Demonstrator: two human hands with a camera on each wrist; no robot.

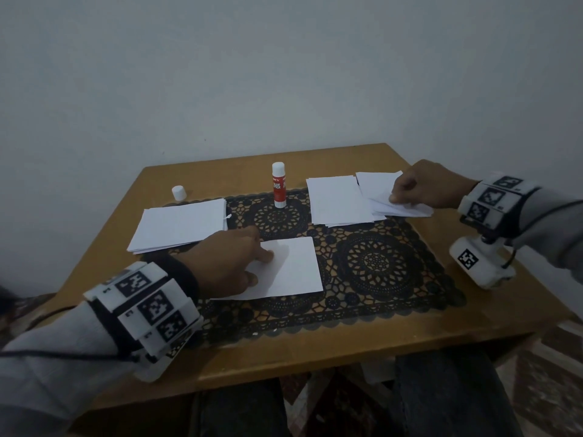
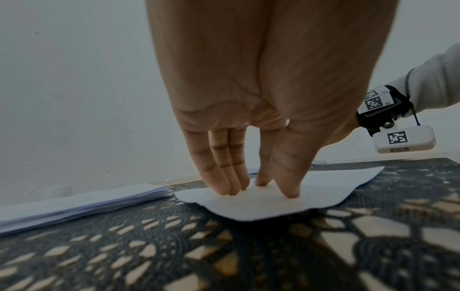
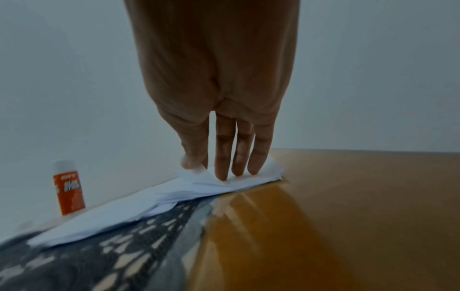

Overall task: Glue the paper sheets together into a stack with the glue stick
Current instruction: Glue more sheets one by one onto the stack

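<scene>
Left hand (image 1: 230, 263): your straight fingers press 1 loose sheet (image 1: 290, 269) flat on the mat.
Right hand (image 1: 422, 187): thumb and fingers pinch the top sheet (image 1: 378, 187) of the far-right pile.
Glue stick (image 1: 279, 185): uncapped, upright between your hands, beyond both.
Risk: you may lift 2 sheets; pinched corner may crease.

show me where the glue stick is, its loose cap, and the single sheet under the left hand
glue stick (image 1: 279, 188): head view, on the red label of the upright tube.
cap (image 1: 178, 193): head view, on its white side.
single sheet (image 1: 293, 269): head view, on its bare middle, right of the fingers.
</scene>
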